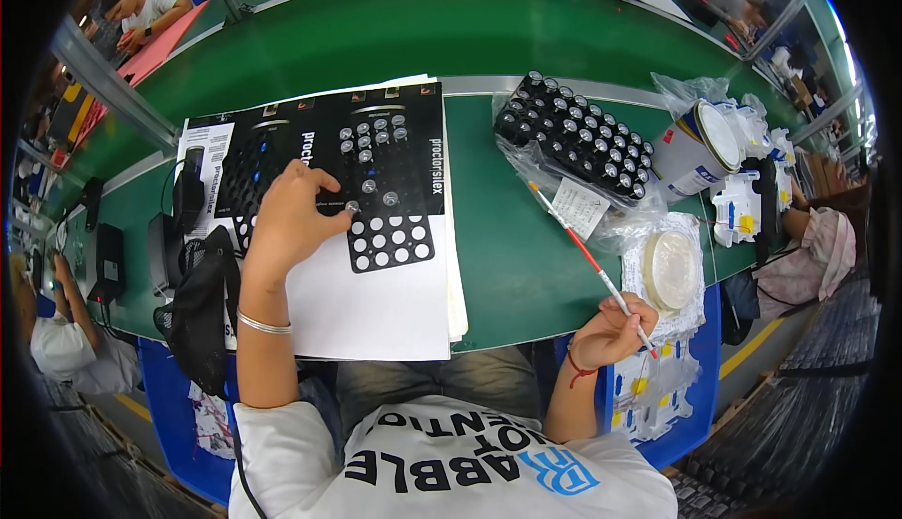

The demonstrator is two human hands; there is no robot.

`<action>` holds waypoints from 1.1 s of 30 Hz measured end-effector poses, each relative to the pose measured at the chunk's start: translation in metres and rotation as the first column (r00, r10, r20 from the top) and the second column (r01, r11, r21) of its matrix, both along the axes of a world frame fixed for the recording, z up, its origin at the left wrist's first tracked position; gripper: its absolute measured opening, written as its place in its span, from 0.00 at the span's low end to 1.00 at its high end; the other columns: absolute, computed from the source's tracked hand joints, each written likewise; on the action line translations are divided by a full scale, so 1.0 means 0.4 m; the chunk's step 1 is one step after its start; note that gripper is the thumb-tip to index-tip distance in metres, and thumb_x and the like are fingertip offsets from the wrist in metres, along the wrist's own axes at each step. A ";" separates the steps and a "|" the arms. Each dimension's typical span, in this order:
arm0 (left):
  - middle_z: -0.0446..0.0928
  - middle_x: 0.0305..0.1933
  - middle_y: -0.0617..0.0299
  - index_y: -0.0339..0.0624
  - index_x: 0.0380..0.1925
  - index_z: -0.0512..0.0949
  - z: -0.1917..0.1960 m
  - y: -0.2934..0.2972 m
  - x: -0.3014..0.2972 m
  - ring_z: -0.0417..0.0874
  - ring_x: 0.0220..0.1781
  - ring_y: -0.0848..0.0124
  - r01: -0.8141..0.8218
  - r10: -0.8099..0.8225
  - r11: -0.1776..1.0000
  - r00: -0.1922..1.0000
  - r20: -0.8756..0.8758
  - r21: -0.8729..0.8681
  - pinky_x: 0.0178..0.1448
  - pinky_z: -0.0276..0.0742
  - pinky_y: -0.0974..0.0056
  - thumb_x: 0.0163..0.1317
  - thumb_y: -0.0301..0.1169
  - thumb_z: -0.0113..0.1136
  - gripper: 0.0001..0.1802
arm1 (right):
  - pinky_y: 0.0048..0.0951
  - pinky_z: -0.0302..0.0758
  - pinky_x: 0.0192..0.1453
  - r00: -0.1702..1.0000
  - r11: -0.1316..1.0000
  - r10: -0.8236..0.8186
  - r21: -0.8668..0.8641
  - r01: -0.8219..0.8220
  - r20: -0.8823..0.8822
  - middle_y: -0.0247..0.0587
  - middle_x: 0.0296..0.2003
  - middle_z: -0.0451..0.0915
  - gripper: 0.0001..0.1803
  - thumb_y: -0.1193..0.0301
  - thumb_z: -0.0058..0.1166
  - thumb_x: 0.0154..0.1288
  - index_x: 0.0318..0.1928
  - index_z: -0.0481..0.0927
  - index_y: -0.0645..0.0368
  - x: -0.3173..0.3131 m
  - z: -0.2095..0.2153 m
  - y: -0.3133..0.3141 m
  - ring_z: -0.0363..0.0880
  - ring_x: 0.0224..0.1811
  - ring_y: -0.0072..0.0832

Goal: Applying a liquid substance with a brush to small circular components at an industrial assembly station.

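Observation:
My left hand (293,216) is over the black printed sheet (324,143), thumb and forefinger curved toward each other at a small round clear part (352,207). Below the fingertips is a black plate with round holes (390,243), white showing through them. More of these clear parts sit in rows farther up, and a few lie loose between. My right hand (615,331) grips a slim red-and-white stick like a thin brush (589,258), slanting up and left to an orange tip. Beside that hand is a round tub (673,270) with pale contents.
A black tray (507,126) of small round clear-topped parts stands in plastic film at the far right, with a paper label (580,209) near it. A metal can (691,151) leans beside it. Black mesh cloth (202,308) lies left of my forearm. Other people work at both sides.

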State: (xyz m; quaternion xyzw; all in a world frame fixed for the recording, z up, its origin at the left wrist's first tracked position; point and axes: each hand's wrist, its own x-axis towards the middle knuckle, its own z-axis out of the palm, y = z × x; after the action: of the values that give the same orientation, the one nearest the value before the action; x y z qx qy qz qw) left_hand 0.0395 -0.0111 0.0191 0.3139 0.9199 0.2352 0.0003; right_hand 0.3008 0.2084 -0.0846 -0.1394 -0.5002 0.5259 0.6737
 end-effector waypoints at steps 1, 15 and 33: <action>0.71 0.32 0.55 0.36 0.27 0.77 -0.015 -0.005 0.000 0.74 0.36 0.60 -0.002 0.002 1.000 1.000 0.011 0.003 0.41 0.71 0.63 0.35 0.30 0.66 0.16 | 0.23 0.66 0.29 1.000 0.999 -0.028 -0.020 0.028 -0.007 0.49 0.22 0.71 0.09 0.69 0.36 0.61 0.34 0.64 0.64 -0.002 0.001 -0.001 0.67 0.23 0.28; 0.71 0.28 0.57 0.37 0.23 0.76 -0.048 0.002 -0.015 0.74 0.32 0.63 0.007 -0.008 0.999 1.000 0.010 0.035 0.38 0.71 0.63 0.35 0.29 0.65 0.12 | 0.23 0.66 0.30 1.000 0.999 -0.021 -0.033 0.021 -0.011 0.49 0.24 0.71 0.09 0.70 0.36 0.62 0.34 0.65 0.64 -0.003 0.005 -0.007 0.68 0.23 0.27; 0.74 0.35 0.58 0.39 0.26 0.78 -0.100 0.044 -0.110 0.77 0.36 0.63 -0.167 0.171 0.984 0.983 -0.066 0.065 0.41 0.73 0.62 0.40 0.35 0.66 0.14 | 0.20 0.67 0.32 1.000 1.000 0.025 -0.006 -0.025 -0.015 0.45 0.27 0.72 0.10 0.69 0.36 0.64 0.35 0.67 0.63 -0.001 0.005 -0.006 0.70 0.26 0.24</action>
State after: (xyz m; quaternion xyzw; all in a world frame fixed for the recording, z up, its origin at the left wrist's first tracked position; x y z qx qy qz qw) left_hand -0.0046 0.0066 -0.0210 0.2425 0.9353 0.2502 -0.0617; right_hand 0.3004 0.2059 -0.0826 -0.1314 -0.4954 0.5367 0.6703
